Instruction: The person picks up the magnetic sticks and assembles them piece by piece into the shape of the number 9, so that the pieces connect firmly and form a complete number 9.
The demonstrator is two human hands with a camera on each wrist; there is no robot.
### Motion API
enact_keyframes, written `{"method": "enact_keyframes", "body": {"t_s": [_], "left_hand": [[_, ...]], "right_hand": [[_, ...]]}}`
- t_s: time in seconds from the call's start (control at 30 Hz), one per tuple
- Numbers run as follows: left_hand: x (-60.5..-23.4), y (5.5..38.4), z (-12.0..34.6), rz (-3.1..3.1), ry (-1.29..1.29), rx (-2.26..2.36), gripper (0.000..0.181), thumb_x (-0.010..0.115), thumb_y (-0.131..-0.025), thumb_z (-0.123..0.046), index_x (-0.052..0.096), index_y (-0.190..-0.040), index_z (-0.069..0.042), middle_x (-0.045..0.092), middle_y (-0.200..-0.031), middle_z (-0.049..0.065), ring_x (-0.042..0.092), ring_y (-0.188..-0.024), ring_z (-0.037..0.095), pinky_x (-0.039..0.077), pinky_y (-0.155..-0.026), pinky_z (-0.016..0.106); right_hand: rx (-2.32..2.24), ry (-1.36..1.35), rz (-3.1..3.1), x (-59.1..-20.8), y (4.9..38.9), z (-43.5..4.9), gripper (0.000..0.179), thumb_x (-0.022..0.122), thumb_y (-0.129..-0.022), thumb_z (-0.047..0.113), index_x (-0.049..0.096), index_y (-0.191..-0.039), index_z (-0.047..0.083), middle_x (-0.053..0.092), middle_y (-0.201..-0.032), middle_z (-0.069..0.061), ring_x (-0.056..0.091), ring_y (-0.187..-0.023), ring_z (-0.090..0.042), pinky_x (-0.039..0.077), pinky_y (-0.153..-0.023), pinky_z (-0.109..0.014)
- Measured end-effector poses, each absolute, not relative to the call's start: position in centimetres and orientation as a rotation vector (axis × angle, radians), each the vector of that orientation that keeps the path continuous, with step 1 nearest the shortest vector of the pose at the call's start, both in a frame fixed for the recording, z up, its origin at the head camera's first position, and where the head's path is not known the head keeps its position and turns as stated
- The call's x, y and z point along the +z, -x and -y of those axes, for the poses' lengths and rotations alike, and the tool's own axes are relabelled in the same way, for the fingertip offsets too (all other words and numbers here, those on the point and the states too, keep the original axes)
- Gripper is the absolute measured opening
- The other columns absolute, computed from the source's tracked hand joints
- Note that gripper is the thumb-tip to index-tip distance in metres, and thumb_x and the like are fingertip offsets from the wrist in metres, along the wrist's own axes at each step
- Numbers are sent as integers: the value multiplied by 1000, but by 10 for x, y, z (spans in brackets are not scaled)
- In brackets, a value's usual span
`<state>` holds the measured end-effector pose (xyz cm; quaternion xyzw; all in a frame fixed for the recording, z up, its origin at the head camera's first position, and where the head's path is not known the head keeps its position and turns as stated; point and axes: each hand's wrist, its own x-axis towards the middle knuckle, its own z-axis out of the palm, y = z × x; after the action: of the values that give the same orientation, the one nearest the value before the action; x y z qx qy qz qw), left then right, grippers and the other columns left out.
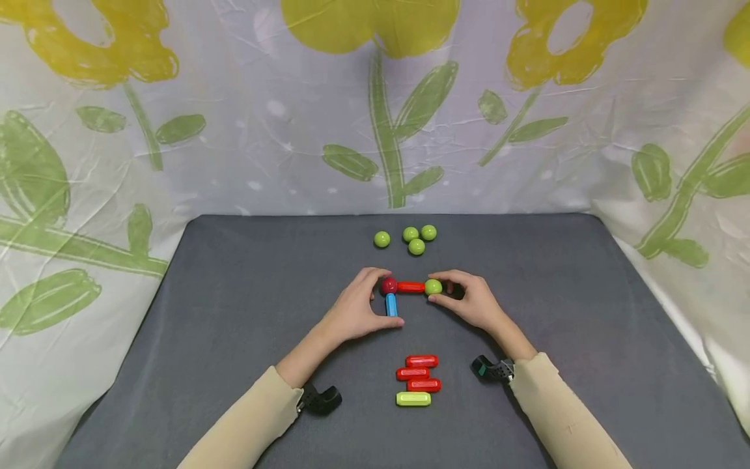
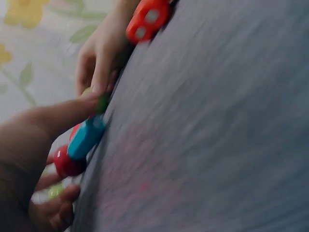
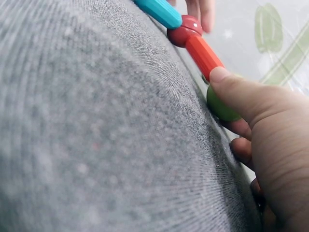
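Centrally on the grey cloth-covered counter (image 1: 263,280) lies an L-shaped piece: a glossy dark-red ball (image 1: 388,285) at the corner, a blue faceted rod (image 1: 391,304) running toward the person, and a red faceted rod (image 1: 411,286) running rightward to a glossy green ball (image 1: 433,286). The left hand (image 1: 359,312) has its fingers set wide, holding the blue rod and dark-red ball end to end, presumably to brace the corner. The right hand (image 1: 473,301) pinches the green ball with its fingers closely spaced, apparently to keep it against the red rod; the thumb hides part of that joint, so its seating cannot be told. Beyond the piece sit four loose green balls (image 1: 416,247). Nearer the person, three spare red rods (image 1: 413,373) and one yellow-green rod (image 1: 413,398) lie roughly parallel, probably grouped for easy reach. No container is visible. Behind hangs a flower-printed pale cloth (image 1: 234,130).
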<state>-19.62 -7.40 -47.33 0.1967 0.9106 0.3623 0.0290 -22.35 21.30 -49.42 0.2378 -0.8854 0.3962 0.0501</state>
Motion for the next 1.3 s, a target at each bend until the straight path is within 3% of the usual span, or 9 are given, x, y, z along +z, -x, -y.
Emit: {"method": "enact_keyframes", "body": {"t_s": [0.17,0.33,0.5,0.73,0.83,1.07,1.3], "left_hand": [[-477,210,82,-2716,-754,1129,83,93,-82,-41,56,-152,-15,58,-141,2,52,-94,17,47,-78,33],[-480,213,86,-2696,-823,1189,82,90,-86,-42,54,-157,-17,56,-148,2,52,-91,16,46,-77,33],[-482,215,87,-2732,-873,1218,71,87,-91,-37,60,-153,-16,60,-149,4,55,-88,15,47,-76,32],[-485,215,88,-2726,-833,1177,73,86,-92,-39,57,-156,-18,62,-146,1,57,-93,15,49,-80,33],[-485,214,90,-2727,-825,1184,73,85,-92,-39,56,-156,-18,61,-147,2,57,-94,15,50,-81,34],[-485,215,93,-2740,-848,1215,73,86,-92,-37,57,-155,-17,61,-147,5,59,-94,15,51,-82,35],[-486,215,89,-2738,-843,1169,74,85,-93,-37,55,-157,-17,59,-149,4,60,-95,16,52,-84,36]], "right_hand": [[1218,-720,2695,-493,223,-213,38,88,-91,21,78,-127,14,67,-93,2,56,-83,-15,42,-70,-29],[1216,-730,2690,-493,223,-214,40,88,-90,20,78,-128,12,69,-95,1,57,-83,-15,43,-70,-29],[1269,-715,2626,-491,222,-214,47,89,-89,14,73,-132,6,74,-108,-6,58,-82,-15,44,-69,-27],[1404,-704,2492,-468,203,-208,33,87,-89,10,74,-119,6,68,-91,-4,55,-73,-17,39,-59,-25],[1360,-707,2502,-457,198,-204,30,87,-90,11,76,-117,7,69,-91,-2,56,-74,-15,41,-59,-25],[1276,-421,2602,-458,239,-190,36,85,-93,21,76,-123,3,76,-109,-11,63,-82,-19,47,-66,-29],[1277,-187,2777,-468,282,-169,53,86,-91,39,72,-130,5,74,-123,-15,69,-99,-31,56,-86,-45]]}}
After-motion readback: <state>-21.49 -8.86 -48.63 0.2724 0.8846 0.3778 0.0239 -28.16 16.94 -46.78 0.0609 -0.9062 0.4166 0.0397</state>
